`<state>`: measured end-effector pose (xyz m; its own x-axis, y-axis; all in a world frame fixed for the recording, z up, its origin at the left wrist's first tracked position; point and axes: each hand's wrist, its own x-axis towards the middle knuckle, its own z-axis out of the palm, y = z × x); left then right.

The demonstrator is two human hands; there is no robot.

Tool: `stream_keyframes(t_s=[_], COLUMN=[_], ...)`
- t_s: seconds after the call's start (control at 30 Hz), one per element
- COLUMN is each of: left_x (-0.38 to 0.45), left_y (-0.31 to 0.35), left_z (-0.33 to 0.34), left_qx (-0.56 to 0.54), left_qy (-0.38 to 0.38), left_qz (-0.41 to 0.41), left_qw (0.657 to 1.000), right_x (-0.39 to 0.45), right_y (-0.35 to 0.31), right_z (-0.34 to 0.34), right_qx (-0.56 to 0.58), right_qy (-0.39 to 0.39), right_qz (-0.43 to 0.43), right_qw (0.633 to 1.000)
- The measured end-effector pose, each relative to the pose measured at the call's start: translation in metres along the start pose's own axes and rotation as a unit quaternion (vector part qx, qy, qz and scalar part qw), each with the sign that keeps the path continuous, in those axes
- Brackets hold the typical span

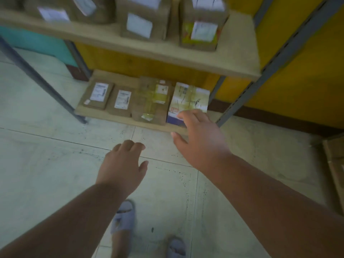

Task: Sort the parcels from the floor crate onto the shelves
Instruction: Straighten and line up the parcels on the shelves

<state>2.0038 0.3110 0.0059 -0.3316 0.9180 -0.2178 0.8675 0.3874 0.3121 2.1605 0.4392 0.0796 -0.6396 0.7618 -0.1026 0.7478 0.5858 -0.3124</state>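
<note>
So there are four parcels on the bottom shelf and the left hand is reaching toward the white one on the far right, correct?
Not quite: the head view shows the right hand reaching toward the white parcel on the bottom shelf. The left hand hovers over the floor. Four parcels is correct.

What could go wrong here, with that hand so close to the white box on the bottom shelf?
The white box sits at the bottom shelf's front edge, so a nudge from the right hand might tip it onto the floor. The row beside it looks full, leaving little room. The left hand hangs free, not steadying anything.
</note>
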Motion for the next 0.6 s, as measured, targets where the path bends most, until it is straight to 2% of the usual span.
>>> stream_keyframes(t_s=[0.2,0.3,0.43,0.6], left_x=[-0.080,-0.106,-0.130,-0.149], left_y=[0.044,0.047,0.034,-0.018], left_z=[-0.161,-0.238,-0.323,-0.410], left_qx=[0.013,0.006,-0.019,-0.026], left_qy=[0.051,0.101,0.161,0.207], left_qz=[-0.003,-0.022,-0.044,-0.050], left_qw=[0.999,0.995,0.986,0.977], right_x=[-0.059,-0.074,-0.070,-0.053], right_y=[-0.094,-0.142,-0.210,-0.307], right_z=[-0.161,-0.227,-0.302,-0.369], right_qx=[-0.002,-0.005,-0.025,-0.020], right_qy=[0.045,0.065,0.117,0.181], right_qz=[-0.072,-0.115,-0.150,-0.180], right_qw=[0.996,0.991,0.981,0.967])
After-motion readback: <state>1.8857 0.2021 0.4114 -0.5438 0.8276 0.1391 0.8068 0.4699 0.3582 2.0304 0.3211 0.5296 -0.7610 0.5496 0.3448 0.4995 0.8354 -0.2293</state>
